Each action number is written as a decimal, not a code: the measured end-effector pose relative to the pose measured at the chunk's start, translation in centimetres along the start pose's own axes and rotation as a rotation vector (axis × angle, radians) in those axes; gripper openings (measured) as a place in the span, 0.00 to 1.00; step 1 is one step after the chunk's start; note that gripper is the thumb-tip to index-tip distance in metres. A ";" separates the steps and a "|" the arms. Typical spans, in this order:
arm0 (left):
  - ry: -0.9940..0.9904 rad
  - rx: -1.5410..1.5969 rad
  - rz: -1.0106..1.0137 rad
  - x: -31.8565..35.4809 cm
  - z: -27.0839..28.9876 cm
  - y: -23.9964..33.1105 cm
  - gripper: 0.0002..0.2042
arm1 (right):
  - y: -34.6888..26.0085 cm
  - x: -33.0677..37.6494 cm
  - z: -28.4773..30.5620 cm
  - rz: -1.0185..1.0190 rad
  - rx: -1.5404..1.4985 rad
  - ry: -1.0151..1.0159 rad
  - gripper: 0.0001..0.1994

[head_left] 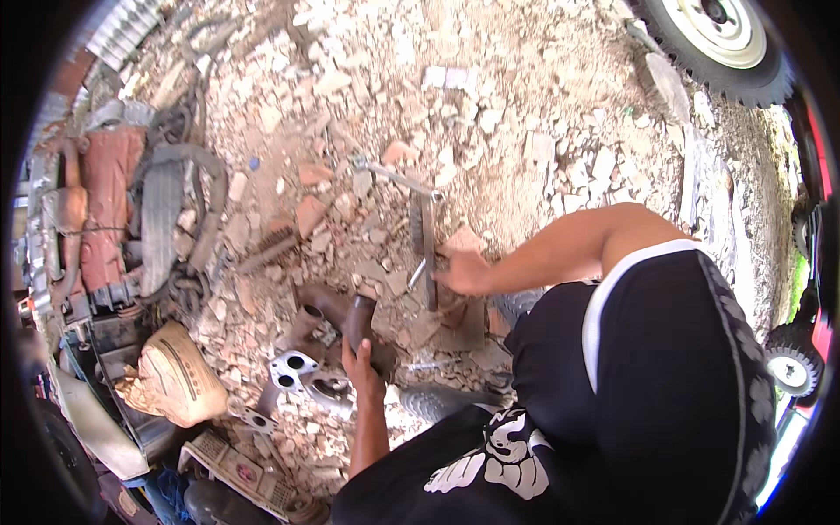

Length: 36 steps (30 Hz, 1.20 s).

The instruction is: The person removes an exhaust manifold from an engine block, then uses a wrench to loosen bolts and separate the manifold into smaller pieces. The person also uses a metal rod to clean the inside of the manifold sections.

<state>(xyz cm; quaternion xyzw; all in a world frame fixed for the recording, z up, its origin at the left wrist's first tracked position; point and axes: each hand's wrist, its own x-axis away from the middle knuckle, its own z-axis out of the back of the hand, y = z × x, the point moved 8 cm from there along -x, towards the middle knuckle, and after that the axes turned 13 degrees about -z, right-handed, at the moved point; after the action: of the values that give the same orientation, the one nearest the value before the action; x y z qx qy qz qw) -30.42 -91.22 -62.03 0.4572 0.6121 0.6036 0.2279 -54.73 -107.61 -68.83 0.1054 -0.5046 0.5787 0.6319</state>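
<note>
The left hand (361, 360), at lower centre of the frame, wraps around a dark curved pipe (358, 317) joined to a rusty flanged casting (308, 372) — the right hand (461, 272), mid-frame, closes on a long flat steel bar (428, 241) lying on rubble ground (525, 131). Scrap crowds the left edge; open rubble stretches above, a tyre (713, 39) at upper right.

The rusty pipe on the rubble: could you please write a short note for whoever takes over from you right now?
Left hand: gripping the upper end of the rusty pipe, which rises from a grey metal flange with round holes.
Right hand: closed on a small metal tool beside a long flat bar on the rubble.
Spare wrench lies farther out.
Done: pipe is steadied, tool in hand.
Left: cannot tell whether any fastener is loose.
</note>
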 end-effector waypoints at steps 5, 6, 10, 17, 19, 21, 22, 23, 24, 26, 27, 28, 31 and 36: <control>0.082 -0.049 0.042 -1.1 0.6 0.4 0.27 | 0.7 -0.4 -2.8 -0.297 0.021 -0.181 0.41; -0.031 -0.138 -0.013 -1.0 -0.3 2.2 0.26 | 0.5 0.5 -3.1 -0.349 -0.039 -0.162 0.40; -0.019 0.071 -0.006 -0.5 -3.4 4.7 0.24 | -3.3 -2.3 -0.7 -0.344 0.031 -0.098 0.37; 0.025 0.171 0.047 2.5 -1.5 2.3 0.30 | -1.9 0.3 -0.4 -0.208 -0.014 -0.011 0.33; -0.010 0.259 0.082 2.7 -2.2 1.3 0.30 | 0.7 -0.8 -1.5 -0.157 0.004 0.129 0.30; -0.006 0.267 0.095 3.6 -1.4 1.6 0.28 | -2.2 2.7 -1.3 -0.022 -0.100 0.004 0.26; -0.001 0.288 0.074 3.3 -2.1 1.9 0.27 | -1.9 3.1 -2.0 -0.014 -0.087 0.001 0.25; -0.001 0.266 0.060 3.1 -2.2 1.6 0.26 | -1.9 2.9 -3.0 0.000 -0.078 -0.003 0.24; 0.019 0.227 0.025 3.4 -1.0 1.8 0.25 | -2.9 3.8 -3.9 -0.054 -0.173 -0.133 0.25; 0.030 0.271 0.039 2.8 0.8 0.3 0.23 | -2.7 2.6 -7.3 0.201 -0.119 0.013 0.28; 0.009 0.302 0.033 2.3 -0.8 0.7 0.23 | -2.6 2.3 -6.7 0.240 -0.033 0.012 0.30; 0.055 0.293 0.025 3.4 0.1 2.2 0.22 | -4.8 3.3 -5.1 0.274 -0.071 -0.051 0.31; 0.088 0.291 0.026 1.9 -0.6 1.9 0.20 | -6.5 4.9 -1.8 0.446 -0.217 -0.059 0.30; 0.277 0.068 -0.004 1.9 3.9 3.1 0.26 | -15.3 9.8 2.2 0.632 -0.036 -0.183 0.26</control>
<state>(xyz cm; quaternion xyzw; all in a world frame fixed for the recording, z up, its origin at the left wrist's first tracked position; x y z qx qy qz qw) -27.16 -88.02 -59.27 0.3758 0.6587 0.6394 0.1267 -44.76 -107.72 -53.42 -0.0161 -0.5774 0.7252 0.3747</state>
